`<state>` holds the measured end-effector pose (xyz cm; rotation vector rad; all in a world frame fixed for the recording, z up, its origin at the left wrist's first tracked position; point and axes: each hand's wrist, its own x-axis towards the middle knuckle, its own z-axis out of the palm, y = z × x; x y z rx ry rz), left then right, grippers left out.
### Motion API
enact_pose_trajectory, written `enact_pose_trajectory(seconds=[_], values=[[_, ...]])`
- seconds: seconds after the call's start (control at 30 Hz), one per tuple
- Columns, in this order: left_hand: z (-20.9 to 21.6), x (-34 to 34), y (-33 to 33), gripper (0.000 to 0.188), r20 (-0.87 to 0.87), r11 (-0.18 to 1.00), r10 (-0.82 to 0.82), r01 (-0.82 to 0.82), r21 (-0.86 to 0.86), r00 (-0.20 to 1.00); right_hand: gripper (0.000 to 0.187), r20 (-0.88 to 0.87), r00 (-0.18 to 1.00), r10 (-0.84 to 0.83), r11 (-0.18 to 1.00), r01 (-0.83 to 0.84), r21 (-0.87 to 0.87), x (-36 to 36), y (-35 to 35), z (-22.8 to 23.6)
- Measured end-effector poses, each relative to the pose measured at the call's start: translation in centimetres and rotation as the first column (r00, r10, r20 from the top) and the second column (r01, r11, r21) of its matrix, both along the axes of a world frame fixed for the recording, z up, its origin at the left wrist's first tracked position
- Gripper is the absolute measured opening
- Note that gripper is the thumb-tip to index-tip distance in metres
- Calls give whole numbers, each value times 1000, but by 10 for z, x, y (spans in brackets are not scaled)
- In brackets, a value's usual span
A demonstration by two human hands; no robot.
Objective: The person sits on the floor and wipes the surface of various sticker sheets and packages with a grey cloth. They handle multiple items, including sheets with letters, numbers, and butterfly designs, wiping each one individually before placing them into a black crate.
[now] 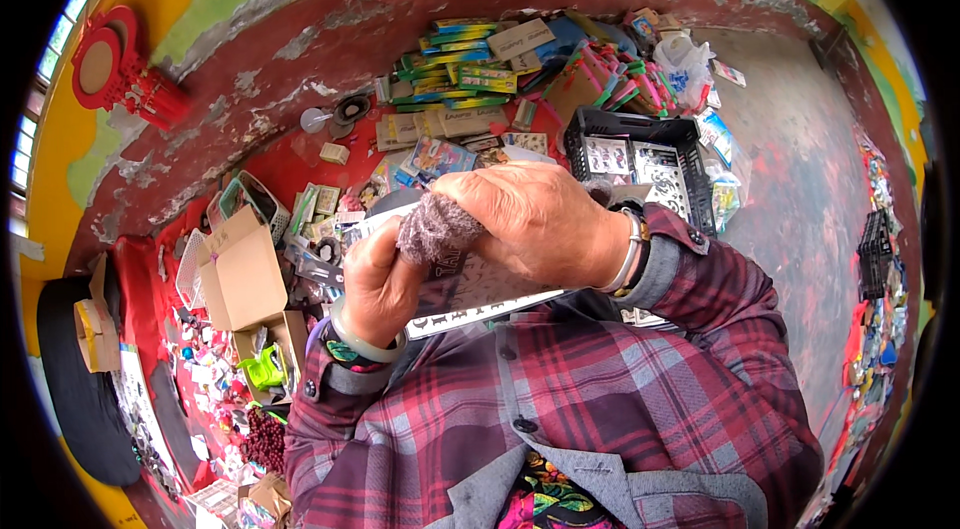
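Note:
A fuzzy grey-mauve piece of cloth [438, 229] is bunched up between my two hands, in front of my chest. My left hand [378, 291] has its thumb and fingers closed on the cloth's lower left side. From the right, my right hand [540, 217] wraps its curled fingers over the other side; its fingertips are mostly hidden. Just below and behind the hands lie pale sheets with dark printed shapes [490, 312], partly covered by them. Whether either hand also touches these sheets, I cannot tell.
Beyond my right hand stands a black plastic crate [692, 179] holding printed sheets. Stacked boxes [470, 121] and colourful packets [485, 79] line the far wall. An open cardboard box [243, 269] sits at left among small goods. Grey floor [770, 139] stretches to the right.

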<state>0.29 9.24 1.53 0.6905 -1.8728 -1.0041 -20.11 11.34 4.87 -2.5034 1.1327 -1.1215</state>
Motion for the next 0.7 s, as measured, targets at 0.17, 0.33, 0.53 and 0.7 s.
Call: enact_pose_trajectory(seconds=[0.17,0.33,0.53,0.7], values=[[4,7,12,10,-201,980,145,-113,162,969,34,-90,996,-25,999,23,-25,-15,1,13],[2,35,5,7,-261,925,373,-333,185,891,33,-213,972,-97,994,86,-60,-58,-1,15],[3,47,3,12,-304,923,372,-314,224,877,34,-216,974,-64,995,78,58,-97,4,14],[-13,45,3,15,-425,885,450,-326,333,786,24,-88,993,-73,960,94,263,-105,14,39]])
